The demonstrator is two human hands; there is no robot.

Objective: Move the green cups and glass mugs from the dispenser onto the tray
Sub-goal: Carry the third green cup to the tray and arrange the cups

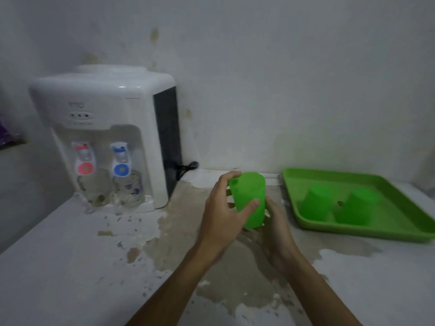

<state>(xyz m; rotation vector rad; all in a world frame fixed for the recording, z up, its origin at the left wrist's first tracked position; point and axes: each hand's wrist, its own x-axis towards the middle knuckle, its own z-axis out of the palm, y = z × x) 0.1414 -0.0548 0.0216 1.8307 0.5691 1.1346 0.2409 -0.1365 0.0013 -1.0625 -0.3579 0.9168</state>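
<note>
A green cup [249, 196] is upside down and tilted in mid-air, above the counter's middle. My left hand [223, 212] wraps its side, thumb across the front. My right hand [275, 229] sits under its lower rim, partly hidden behind the cup. To the right lies the green tray [400, 229] with two green cups [316, 204] [355, 208] standing upside down in it. On the white dispenser's [106, 100] drip shelf stand two glass mugs, one [95, 188] under the red tap and one [129, 188] under the blue tap.
The counter [70, 267] is white with worn, stained patches. A black cord [186, 169] trails from the dispenser's right side along the wall. A purple object [6, 135] shows at the far left edge.
</note>
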